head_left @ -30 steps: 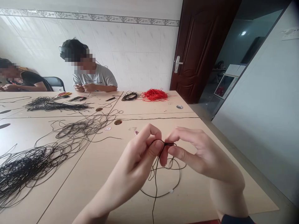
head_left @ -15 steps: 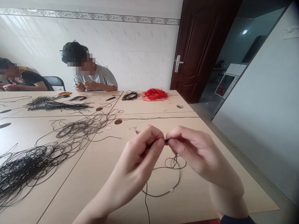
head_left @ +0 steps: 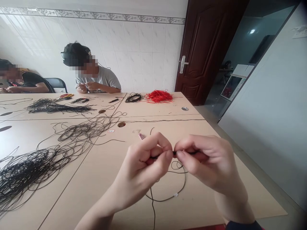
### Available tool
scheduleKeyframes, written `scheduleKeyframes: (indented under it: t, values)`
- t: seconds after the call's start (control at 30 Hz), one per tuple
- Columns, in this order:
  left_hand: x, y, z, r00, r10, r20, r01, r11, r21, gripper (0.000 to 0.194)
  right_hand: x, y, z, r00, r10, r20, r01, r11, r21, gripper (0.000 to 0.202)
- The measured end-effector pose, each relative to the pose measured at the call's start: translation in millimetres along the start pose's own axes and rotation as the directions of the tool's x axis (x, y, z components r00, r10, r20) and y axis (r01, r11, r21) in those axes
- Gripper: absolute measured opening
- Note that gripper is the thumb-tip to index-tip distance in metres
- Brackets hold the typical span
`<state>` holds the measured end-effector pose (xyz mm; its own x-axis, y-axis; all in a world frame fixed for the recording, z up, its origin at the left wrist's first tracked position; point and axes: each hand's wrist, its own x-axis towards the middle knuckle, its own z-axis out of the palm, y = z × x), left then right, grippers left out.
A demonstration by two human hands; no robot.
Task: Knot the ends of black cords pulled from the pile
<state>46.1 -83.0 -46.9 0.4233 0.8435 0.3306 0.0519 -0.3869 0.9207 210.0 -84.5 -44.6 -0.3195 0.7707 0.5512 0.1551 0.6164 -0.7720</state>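
Observation:
My left hand [head_left: 146, 169] and my right hand [head_left: 208, 163] meet fingertip to fingertip above the table, right of the middle of the view. Both pinch a black cord [head_left: 174, 154], of which a short dark piece shows between the thumbs. The rest of that piece is hidden by the fingers. Below my hands a thin cord [head_left: 185, 183] curves in loops on the table, with a small white tag [head_left: 176, 195] on it. Another length hangs down from beneath my left hand to the lower edge of the view.
Tangled black cords [head_left: 26, 169] cover the table's left side. Farther back lie a black bundle [head_left: 59, 107], scissors [head_left: 66, 95], a black coil [head_left: 133, 97] and red cord [head_left: 159, 96]. A pink-handled tool [head_left: 141, 136] sits behind my left hand. Two people sit across the table.
Both hands have moved slightly down and to the right, still pinching the cord. The pink-handled tool shows more. The hanging cord has shifted a little right.

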Motion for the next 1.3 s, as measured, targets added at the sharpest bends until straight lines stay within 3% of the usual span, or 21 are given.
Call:
scheduleKeyframes:
  t: [0.2,0.4,0.9,1.1,1.2,1.3]
  values:
    - [1.1,-5.2,3.0,0.999,-0.004,0.054,0.015,0.979,-0.202,0.025,1.9,-3.0,6.0,0.992,-0.063,-0.106,0.059,0.997,-0.039,0.017]
    - [0.0,-4.2,7.4,0.999,0.023,0.042,-0.007,0.940,-0.341,0.022,2.5,-2.5,11.8,0.979,-0.088,-0.183,0.109,0.988,0.112,0.017]
    - [-2.6,-3.1,9.4,0.998,0.016,-0.067,-0.030,0.976,-0.215,0.024,1.7,2.3,12.2,0.963,-0.180,-0.202,0.196,0.979,0.062,0.015]
    - [5.4,4.2,-1.7,0.985,0.172,0.003,-0.172,0.983,0.069,0.019,4.9,3.0,1.0,0.983,-0.169,-0.072,0.167,0.985,-0.042,0.015]
    - [6.4,6.6,-6.9,0.987,0.154,0.041,-0.160,0.962,0.221,0.015,8.9,1.4,-6.4,0.993,-0.085,0.080,0.087,0.996,-0.027,0.010]
    - [5.4,3.3,-7.3,0.992,0.120,0.042,-0.127,0.959,0.254,0.014,10.7,0.7,-9.7,0.975,0.045,0.216,-0.061,0.996,0.070,0.017]
